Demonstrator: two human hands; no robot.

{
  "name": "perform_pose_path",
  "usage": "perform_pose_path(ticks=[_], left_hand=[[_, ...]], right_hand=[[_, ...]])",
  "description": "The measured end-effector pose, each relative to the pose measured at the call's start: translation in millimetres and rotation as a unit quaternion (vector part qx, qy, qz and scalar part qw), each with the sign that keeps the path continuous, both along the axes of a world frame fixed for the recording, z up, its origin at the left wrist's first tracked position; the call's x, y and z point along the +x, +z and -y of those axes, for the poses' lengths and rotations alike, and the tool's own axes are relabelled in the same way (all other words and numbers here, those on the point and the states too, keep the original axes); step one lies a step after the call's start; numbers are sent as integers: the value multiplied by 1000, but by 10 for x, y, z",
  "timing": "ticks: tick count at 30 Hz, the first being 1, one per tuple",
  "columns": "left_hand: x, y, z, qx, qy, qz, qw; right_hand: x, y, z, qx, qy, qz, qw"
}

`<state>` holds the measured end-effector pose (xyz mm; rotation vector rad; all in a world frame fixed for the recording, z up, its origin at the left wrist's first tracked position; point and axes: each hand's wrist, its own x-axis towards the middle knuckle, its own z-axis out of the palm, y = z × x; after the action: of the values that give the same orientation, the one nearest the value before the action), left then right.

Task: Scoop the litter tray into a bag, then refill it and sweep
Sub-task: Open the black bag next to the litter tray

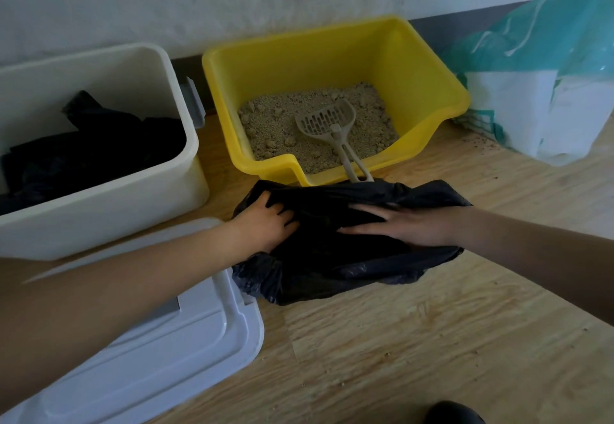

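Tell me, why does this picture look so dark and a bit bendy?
Head view: the light is dim and flat, so the black bag shows little detail; the wide lens curves the white bin near the edge; the left forearm is blurred up close, while the scoop in the yellow tray looks sharper.

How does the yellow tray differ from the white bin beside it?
The yellow tray holds sandy litter and a grey scoop; the white bin holds crumpled black plastic. The tray's front wall dips low in a cut-out; the bin's rim runs level. The bin carries a grey latch; the tray shows none. Both are open-topped plastic tubs on the wooden floor.
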<state>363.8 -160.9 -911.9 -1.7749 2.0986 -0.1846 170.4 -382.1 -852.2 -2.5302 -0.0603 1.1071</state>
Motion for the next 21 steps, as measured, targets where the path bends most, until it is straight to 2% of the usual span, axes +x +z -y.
perform_pose_path(ticks=[5, 9, 11, 14, 16, 18, 21], left_hand=[[66, -187, -52, -13, -19, -58, 998], [151, -227, -106, -34, -44, -131, 990], [214, -264, -128, -37, -52, -155, 986], [312, -114, -145, 33, -20, -217, 975], [308, 75, -112, 41, 9, -300, 953], [220, 262, -49, -8, 45, -378, 925], [32, 451, 50, -30, 73, -377, 923]], right_hand=[[-223, 33, 173, -7, -80, -60, 995], [-322, -145, 366, 113, -188, -67, 973], [-295, -131, 383, 144, -247, -47, 957], [-203, -41, 406, 184, -303, -22, 935], [-143, 61, 345, 163, -273, 26, 948], [-93, 108, 291, 65, -159, 113, 979], [-26, 111, 180, -38, 10, 189, 981]])
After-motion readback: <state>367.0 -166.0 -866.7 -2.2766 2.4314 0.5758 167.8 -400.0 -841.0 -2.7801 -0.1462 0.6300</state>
